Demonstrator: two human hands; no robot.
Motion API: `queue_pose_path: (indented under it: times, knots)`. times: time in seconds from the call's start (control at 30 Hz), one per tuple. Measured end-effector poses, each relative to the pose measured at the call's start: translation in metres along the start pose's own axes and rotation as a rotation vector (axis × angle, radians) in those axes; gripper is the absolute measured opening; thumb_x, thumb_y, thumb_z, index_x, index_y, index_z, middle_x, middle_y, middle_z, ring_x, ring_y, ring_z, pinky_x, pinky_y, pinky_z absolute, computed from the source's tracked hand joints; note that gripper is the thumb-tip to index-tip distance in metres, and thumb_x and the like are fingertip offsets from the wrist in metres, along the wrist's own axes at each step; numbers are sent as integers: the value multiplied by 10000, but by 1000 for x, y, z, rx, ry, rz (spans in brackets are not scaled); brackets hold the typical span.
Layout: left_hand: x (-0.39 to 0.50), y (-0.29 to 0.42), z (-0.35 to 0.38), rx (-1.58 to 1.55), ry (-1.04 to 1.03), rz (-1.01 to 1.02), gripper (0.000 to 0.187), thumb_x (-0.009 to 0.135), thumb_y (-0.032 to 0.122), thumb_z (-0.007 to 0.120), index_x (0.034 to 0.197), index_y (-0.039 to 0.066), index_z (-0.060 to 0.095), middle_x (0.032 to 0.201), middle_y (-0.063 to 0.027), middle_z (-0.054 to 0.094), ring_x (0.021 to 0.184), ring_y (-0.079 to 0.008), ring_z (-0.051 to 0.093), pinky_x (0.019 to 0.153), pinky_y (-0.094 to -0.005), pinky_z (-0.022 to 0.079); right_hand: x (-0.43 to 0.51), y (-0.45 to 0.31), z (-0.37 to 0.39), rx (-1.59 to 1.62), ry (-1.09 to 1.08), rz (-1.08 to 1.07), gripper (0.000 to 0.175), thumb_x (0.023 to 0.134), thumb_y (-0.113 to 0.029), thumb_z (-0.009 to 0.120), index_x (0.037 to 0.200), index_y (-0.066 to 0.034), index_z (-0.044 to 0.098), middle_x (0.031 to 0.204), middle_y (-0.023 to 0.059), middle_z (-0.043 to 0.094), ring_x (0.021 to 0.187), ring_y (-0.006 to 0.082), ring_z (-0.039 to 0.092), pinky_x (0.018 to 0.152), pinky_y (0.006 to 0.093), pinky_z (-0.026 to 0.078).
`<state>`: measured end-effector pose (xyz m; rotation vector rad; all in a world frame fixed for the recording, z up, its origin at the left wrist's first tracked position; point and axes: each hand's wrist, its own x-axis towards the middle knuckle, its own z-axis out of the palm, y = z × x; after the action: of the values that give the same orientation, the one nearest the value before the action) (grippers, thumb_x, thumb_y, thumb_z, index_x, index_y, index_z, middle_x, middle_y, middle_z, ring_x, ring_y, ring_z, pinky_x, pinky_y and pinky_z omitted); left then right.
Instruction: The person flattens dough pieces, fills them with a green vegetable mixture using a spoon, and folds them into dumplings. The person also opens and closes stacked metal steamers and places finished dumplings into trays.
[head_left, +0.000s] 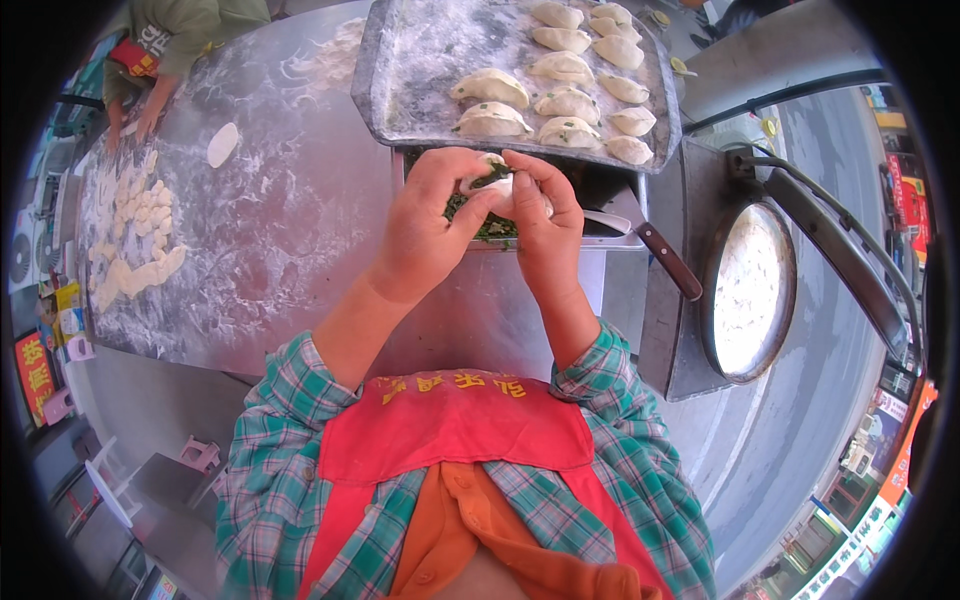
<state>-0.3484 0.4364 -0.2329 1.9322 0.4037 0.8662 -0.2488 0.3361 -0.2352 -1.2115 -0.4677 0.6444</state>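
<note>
Between my left hand and my right hand is a partly folded dough wrapper with green filling showing in its opening. Fingers and thumbs of both hands pinch its edges. Below it, a metal container holds chopped green filling, partly hidden by my hands. A metal spoon handle and a scraper with a brown wooden handle rest at its right side. Just beyond, a floured metal tray bears several folded dumplings in rows.
Left, a floured metal table holds a flat dough round, small dough pieces and a dough strip. A co-worker's hands are at its far left. A round pan with a raised lid stands right.
</note>
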Motion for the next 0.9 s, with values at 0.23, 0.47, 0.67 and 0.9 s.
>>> queue_pose_path:
  times: [0.23, 0.47, 0.67, 0.9]
  knots:
    - [9, -1, -6, 0, -233, -26, 538, 943, 289, 601, 1388, 30, 445, 1257, -150, 584, 1098, -258, 593, 945, -360, 450, 0, 6, -2, 139, -143, 124, 251, 1001, -195, 517, 1160, -12, 582, 1061, 45, 620, 930, 89, 588, 766, 238, 519]
    - [11, 7, -3, 316, -43, 157, 354, 949, 245, 562, 1205, 2, 594, 1084, -179, 661, 956, -341, 640, 826, -404, 512, -4, -7, 8, -104, -145, 60, 158, 984, -152, 540, 1074, -23, 547, 938, 53, 625, 835, 114, 604, 706, 265, 514]
    - [5, 3, 12, 368, 79, 99, 285, 960, 178, 532, 1166, 1, 619, 1066, -155, 676, 916, -323, 657, 800, -391, 525, 2, 4, 24, -579, 21, -247, 78, 941, -92, 569, 993, -45, 536, 862, 136, 631, 691, 253, 625, 623, 348, 495]
    - [-3, -14, 13, -108, 48, -124, 468, 986, 282, 533, 1354, 1, 467, 1229, -171, 595, 1102, -271, 604, 860, -348, 519, 11, 5, 5, -431, -106, -210, 463, 1011, -248, 474, 1390, -27, 327, 992, 145, 672, 841, 215, 667, 733, 330, 533]
